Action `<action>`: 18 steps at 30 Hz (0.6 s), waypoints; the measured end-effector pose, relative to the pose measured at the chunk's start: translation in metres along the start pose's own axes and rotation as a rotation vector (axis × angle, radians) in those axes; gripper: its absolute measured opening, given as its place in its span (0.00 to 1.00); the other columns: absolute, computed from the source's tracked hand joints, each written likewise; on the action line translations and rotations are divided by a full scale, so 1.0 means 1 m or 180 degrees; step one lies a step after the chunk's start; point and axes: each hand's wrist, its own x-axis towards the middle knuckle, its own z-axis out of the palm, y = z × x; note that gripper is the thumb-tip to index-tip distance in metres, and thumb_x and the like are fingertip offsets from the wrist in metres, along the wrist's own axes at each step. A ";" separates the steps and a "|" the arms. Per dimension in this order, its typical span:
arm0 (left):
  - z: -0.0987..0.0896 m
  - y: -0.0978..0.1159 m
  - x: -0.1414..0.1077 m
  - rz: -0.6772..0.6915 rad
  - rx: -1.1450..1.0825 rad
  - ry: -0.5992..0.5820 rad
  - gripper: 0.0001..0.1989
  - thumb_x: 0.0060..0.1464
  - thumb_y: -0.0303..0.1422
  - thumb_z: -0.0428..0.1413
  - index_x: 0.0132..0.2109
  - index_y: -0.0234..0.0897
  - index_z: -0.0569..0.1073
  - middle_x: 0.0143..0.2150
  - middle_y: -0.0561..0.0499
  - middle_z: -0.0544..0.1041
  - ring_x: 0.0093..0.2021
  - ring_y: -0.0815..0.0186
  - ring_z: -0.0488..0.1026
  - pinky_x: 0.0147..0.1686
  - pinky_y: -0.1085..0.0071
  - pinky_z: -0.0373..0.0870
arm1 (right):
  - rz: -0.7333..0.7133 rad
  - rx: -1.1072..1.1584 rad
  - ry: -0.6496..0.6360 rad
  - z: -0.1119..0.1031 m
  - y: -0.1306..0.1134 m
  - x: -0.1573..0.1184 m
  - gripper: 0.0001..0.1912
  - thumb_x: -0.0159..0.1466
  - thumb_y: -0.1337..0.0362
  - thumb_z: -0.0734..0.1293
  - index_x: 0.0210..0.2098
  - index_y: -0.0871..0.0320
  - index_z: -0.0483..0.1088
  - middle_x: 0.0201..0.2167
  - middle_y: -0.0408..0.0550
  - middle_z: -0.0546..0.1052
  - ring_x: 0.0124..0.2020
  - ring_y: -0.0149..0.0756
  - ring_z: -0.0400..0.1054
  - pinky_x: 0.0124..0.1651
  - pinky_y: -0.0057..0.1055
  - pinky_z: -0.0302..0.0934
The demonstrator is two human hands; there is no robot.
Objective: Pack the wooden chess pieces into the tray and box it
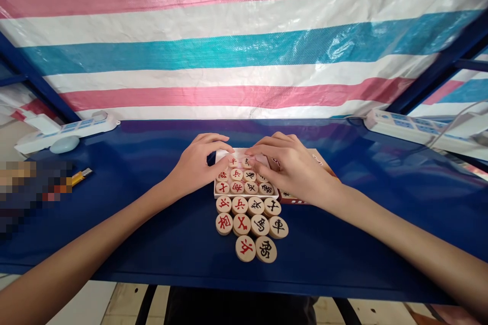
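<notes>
Both hands meet over the white box [239, 153] in the middle of the blue desk [152, 244], where discs [237, 174] marked in red or black lie in rows. The left hand [206, 162] reaches over the box's far left corner, its thumb and forefinger curved with a gap between them near the far row; the right hand [287, 162] arches over the far right part, fingers bent down toward a black-marked disc. Whether either one grips a disc I cannot tell (the bent fingers hide their own tips). Just on the near side of the box, more discs lie on the desk: two rows of four, then a pair nearest, red marks on the left and black on the right. A brown carton [322, 160] sits to the right of the box, partly covered by the right hand. At far left is a white power strip [82, 129] with a pale mouse [64, 144] near it, and nearer, a yellow cutter [81, 176] beside a pixelated patch. Another strip [404, 124] lies far right. Behind hangs a striped sheet [229, 53].
</notes>
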 end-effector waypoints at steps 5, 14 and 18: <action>-0.001 0.001 -0.001 0.0031 -0.0029 -0.0116 0.09 0.62 0.32 0.54 0.44 0.46 0.80 0.57 0.53 0.75 0.60 0.60 0.67 0.59 0.55 0.66 | 0.0068 0.0240 -0.0220 -0.003 0.001 -0.002 0.11 0.70 0.65 0.60 0.43 0.55 0.75 0.34 0.45 0.78 0.38 0.39 0.68 0.44 0.38 0.57; -0.003 0.002 -0.004 -0.0103 0.0104 -0.0231 0.11 0.63 0.33 0.53 0.47 0.45 0.80 0.58 0.51 0.74 0.64 0.57 0.64 0.62 0.51 0.63 | -0.0087 0.0439 -0.0319 -0.001 0.004 -0.005 0.17 0.70 0.67 0.58 0.54 0.52 0.72 0.41 0.46 0.79 0.44 0.40 0.69 0.48 0.40 0.58; -0.003 0.001 -0.005 -0.0027 -0.0019 -0.0279 0.12 0.63 0.33 0.52 0.47 0.47 0.80 0.59 0.52 0.74 0.64 0.59 0.64 0.62 0.52 0.63 | -0.0058 0.0404 -0.0298 -0.004 0.002 -0.006 0.17 0.70 0.67 0.57 0.53 0.54 0.72 0.41 0.48 0.79 0.44 0.41 0.70 0.48 0.40 0.59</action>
